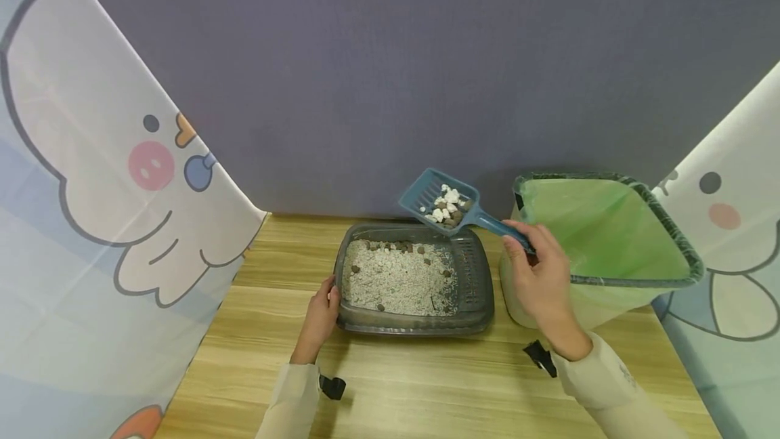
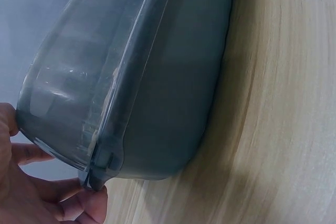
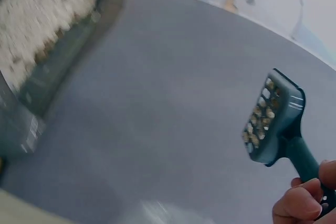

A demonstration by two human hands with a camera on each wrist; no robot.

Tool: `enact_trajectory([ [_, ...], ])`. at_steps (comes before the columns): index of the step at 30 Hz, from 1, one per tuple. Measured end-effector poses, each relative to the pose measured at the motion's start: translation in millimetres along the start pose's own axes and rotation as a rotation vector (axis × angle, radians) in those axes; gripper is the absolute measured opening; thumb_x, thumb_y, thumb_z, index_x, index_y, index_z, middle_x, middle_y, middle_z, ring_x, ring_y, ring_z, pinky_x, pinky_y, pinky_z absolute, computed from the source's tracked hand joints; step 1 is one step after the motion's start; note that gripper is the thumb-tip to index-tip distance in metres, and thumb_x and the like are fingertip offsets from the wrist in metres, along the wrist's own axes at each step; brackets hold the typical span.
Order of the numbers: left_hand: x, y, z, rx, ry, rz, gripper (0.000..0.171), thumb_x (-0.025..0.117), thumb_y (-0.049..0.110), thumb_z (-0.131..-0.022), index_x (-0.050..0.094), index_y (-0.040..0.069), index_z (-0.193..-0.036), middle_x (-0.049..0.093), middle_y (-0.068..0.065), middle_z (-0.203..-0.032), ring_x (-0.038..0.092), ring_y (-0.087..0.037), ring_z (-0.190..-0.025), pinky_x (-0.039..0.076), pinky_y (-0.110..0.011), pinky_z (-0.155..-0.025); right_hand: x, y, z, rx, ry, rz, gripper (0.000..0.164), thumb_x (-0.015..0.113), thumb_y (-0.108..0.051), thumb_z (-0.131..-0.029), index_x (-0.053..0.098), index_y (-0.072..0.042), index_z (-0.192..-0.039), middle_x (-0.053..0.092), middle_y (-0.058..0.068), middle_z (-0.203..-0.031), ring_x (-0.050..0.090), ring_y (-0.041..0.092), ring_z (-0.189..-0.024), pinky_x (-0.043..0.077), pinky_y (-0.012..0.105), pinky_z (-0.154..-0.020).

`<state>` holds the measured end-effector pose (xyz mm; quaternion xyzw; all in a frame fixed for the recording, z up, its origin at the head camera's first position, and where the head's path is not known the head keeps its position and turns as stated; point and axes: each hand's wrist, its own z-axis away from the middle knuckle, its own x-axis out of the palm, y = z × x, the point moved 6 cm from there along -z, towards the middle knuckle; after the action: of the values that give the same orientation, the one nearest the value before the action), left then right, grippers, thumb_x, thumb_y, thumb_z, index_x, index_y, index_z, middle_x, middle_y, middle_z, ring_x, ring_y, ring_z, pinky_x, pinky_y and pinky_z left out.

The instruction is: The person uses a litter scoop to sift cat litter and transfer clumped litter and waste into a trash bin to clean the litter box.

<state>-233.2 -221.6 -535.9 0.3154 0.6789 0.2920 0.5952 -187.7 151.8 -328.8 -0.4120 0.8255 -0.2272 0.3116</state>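
A grey litter box (image 1: 414,325) holds pale granular litter (image 1: 396,280) with brown lumps scattered in it, mostly along the far side. At its left edge, my left hand (image 1: 319,320) grips the rim; the left wrist view has the thumb and fingers about the box's lip. My right hand (image 1: 542,283) holds a blue slotted litter scoop (image 1: 495,224) by the handle, above the far right corner of the box. White and brown clumps (image 1: 449,205) lie in the scoop. From the right wrist view, clumps show through the slots of the scoop (image 3: 286,114).
To the right of the litter box stands a pale bin (image 1: 518,297) lined with a green bag (image 1: 603,222), its dark rim higher than the box. A grey wall covering (image 1: 390,87) rises behind the wooden table (image 1: 414,385). Cartoon-printed cloths hang on both sides.
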Motion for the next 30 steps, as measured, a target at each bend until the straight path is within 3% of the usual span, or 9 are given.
enact_trajectory([
  [4,-0.5,0.7,1.0,0.008,0.011,-0.003,0.042,0.036,0.018,-0.104,0.042,-0.008,-0.136,0.057,-0.032,-0.115,0.056,-0.044,-0.103,0.048,-0.052,-0.08,-34,3,-9,0.101,0.061,0.041,0.024,0.063,-0.002,-0.09,0.069,-0.003,-0.114,0.055,0.0,-0.084,0.042,0.005,-0.056,0.035,0.012,-0.048],
  [9,-1.0,-0.5,2.4,0.018,0.015,-0.007,0.042,0.036,0.019,-0.104,0.042,-0.009,-0.136,0.056,-0.033,-0.116,0.056,-0.045,-0.104,0.048,-0.053,-0.081,-84,13,-17,0.149,0.189,0.153,0.022,0.064,-0.005,-0.09,0.069,-0.001,-0.111,0.052,-0.011,-0.082,0.041,0.001,-0.058,0.034,0.007,-0.052],
  [16,-2.4,-1.7,2.4,0.024,0.014,-0.004,0.043,0.036,0.019,-0.104,0.041,-0.009,-0.136,0.056,-0.033,-0.116,0.057,-0.044,-0.105,0.049,-0.052,-0.081,-141,37,-10,0.221,0.33,0.337,0.027,0.061,-0.012,-0.093,0.068,-0.008,-0.118,0.049,-0.028,-0.096,0.044,-0.009,-0.068,0.033,0.005,-0.06],
  [23,-0.2,-2.8,1.1,-0.004,-0.007,-0.013,0.045,0.035,0.023,-0.105,0.039,-0.007,-0.138,0.055,-0.032,-0.119,0.055,-0.044,-0.106,0.047,-0.052,-0.082,-167,67,4,0.312,0.392,0.466,0.027,0.057,-0.014,-0.095,0.067,-0.01,-0.12,0.038,-0.034,-0.096,0.038,-0.016,-0.075,0.03,0.004,-0.064],
  [30,2.1,-3.6,-1.1,0.002,-0.016,0.0,0.045,0.034,0.023,-0.105,0.038,-0.008,-0.138,0.054,-0.032,-0.12,0.056,-0.043,-0.106,0.049,-0.05,-0.081,-173,82,11,0.28,0.393,0.516,0.026,0.057,-0.011,-0.095,0.068,-0.007,-0.118,0.031,-0.034,-0.091,0.032,-0.017,-0.082,0.026,0.002,-0.064],
])
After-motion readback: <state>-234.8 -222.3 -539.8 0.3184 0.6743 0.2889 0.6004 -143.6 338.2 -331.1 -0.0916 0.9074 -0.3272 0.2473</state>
